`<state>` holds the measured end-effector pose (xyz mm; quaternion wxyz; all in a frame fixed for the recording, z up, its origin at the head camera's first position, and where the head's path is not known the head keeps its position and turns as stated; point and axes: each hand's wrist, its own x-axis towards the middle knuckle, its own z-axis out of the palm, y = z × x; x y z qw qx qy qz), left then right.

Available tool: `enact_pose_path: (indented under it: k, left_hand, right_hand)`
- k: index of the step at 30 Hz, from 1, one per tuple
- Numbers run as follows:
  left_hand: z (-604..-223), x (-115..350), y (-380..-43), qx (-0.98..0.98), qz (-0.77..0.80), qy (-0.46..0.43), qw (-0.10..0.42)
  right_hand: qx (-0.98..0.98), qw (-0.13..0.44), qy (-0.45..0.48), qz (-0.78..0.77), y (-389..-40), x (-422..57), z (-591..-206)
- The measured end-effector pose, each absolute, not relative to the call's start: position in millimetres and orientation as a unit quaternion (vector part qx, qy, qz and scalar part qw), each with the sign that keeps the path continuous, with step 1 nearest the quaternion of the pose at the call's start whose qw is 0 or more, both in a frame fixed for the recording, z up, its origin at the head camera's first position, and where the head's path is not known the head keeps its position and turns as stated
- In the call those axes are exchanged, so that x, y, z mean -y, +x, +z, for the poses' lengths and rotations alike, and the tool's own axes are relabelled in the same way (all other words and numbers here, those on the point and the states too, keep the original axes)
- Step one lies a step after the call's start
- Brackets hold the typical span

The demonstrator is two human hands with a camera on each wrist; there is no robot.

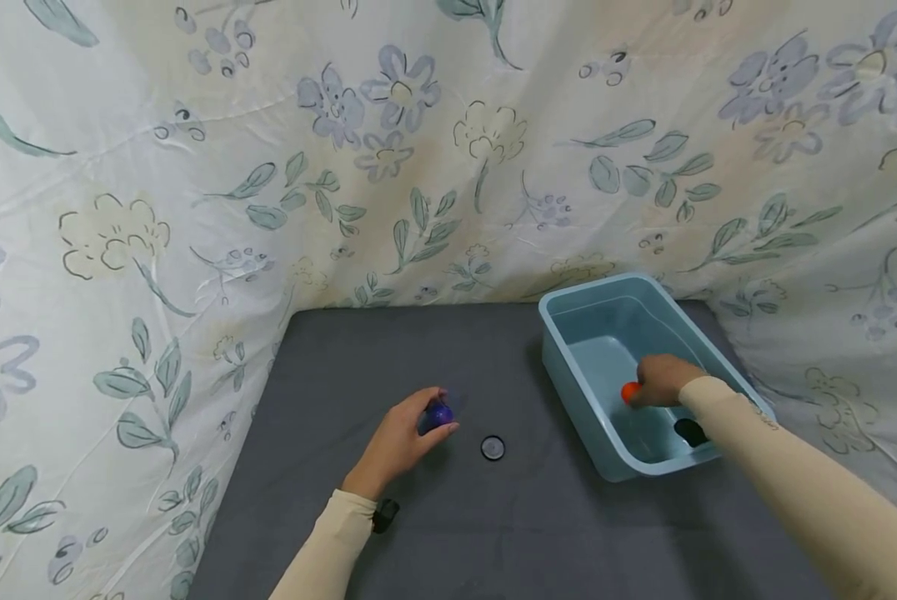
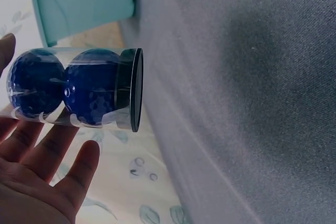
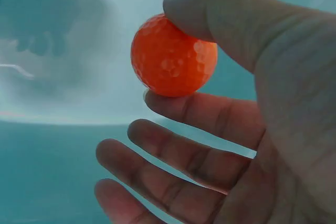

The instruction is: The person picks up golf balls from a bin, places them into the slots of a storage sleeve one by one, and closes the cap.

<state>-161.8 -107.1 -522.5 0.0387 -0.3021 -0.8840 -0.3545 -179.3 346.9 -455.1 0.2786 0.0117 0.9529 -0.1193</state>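
My left hand (image 1: 399, 437) grips a clear plastic tube (image 2: 65, 56) above the table. Two dark blue golf balls (image 2: 92, 85) sit one on the other inside it. A black cap (image 2: 136, 90) forms the end facing the table, and the tube stands roughly upright. Over in the light blue tub, my right hand (image 1: 664, 382) pinches an orange golf ball (image 3: 173, 56) between thumb and index finger, the other fingers spread loosely below. The ball is held inside the tub's walls, and no other ball shows in the tub.
The light blue tub (image 1: 578, 379) stands at the right of the dark grey table (image 1: 388, 350). A round black lid (image 1: 493, 447) lies on the table between the left hand and the tub. Floral cloth (image 1: 418, 192) hangs behind and along both sides.
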Motion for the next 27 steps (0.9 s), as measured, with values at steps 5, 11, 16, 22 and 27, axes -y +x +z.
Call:
enact_pose_path:
  k: [5, 11, 16, 22, 27]
  left_hand:
    - [-523, 106, -161, 0.885, -0.357, -0.296, 0.034]
    - [-521, 104, -162, 0.886, -0.355, -0.296, 0.023]
    - [-521, 104, -161, 0.886, -0.352, -0.301, 0.022]
    - [-521, 103, -161, 0.884, -0.352, -0.306, 0.023]
    - [-520, 102, -160, 0.884, -0.351, -0.309, 0.023]
  right_hand:
    - [-0.963, 0.211, 0.009, -0.165, -172, -348, -440]
    - [-0.974, 0.113, 0.003, -0.195, -165, -341, -429]
    - [-0.977, 0.031, -0.008, -0.213, -158, -321, -417]
    - [-0.965, -0.043, -0.019, -0.259, -147, -289, -404]
    - [-0.944, -0.084, -0.028, -0.317, -141, -263, -400]
